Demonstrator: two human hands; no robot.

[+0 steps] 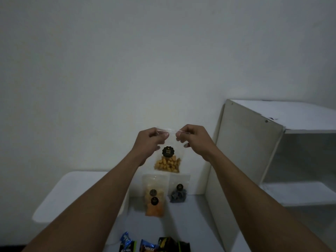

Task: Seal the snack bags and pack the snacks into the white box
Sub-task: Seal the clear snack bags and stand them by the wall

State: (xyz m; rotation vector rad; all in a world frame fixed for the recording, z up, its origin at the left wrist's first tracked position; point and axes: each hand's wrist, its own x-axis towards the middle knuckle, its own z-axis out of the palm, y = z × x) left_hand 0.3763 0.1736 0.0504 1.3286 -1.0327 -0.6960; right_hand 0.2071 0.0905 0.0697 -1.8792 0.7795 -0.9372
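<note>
I hold a clear zip bag of yellow puffed snacks (167,164) up in the air in front of the wall. It carries a round black label. My left hand (150,140) pinches the left end of its top strip. My right hand (193,138) pinches the right end. The bag hangs upright between them. Below it, on the white surface, lie two stacked bags of orange snacks (154,200) and a bag of dark grey snacks (178,194). The white box (76,190) stands at the left, partly hidden by my left forearm.
A white open shelf unit (254,151) rises at the right, with its side panel close to the bags. Several wrapped snack packets (154,245), blue and black, lie at the near edge of the surface. A plain wall fills the back.
</note>
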